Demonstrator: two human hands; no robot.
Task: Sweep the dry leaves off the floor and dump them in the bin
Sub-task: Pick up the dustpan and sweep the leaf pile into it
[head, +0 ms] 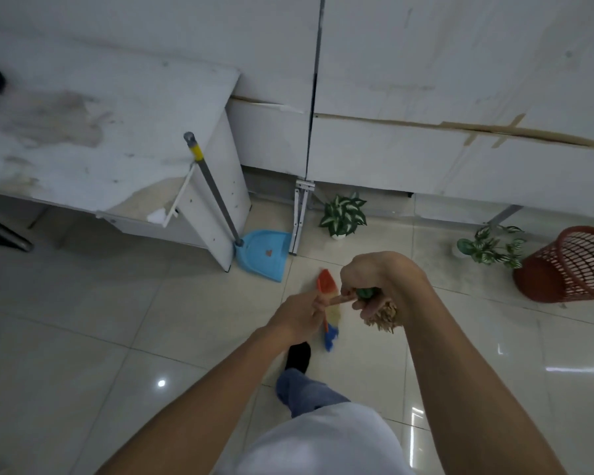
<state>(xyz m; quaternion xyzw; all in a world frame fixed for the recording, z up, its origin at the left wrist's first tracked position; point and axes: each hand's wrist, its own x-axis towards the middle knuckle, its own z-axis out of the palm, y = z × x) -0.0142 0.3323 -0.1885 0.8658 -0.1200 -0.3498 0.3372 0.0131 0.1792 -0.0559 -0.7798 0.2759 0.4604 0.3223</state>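
I look straight down a broom with red, yellow and blue bristles (330, 291) resting on the tiled floor ahead of my foot. My right hand (374, 279) is shut around the broom's green handle top, and a tan clump of what looks like dry leaves (383, 315) sticks out under its fingers. My left hand (300, 315) grips the handle just below. A blue dustpan (263, 253) with a long grey handle leans against the desk, a small brown leaf lying in it. The red-brown mesh bin (570, 269) stands at the far right, tilted.
A worn white desk (117, 138) fills the left, with white wall panels behind. Two small potted plants (343, 214) (491, 246) sit on the floor by the wall. Metal panel legs (300, 214) stand beside the dustpan. Glossy tiles stretch left and right of me.
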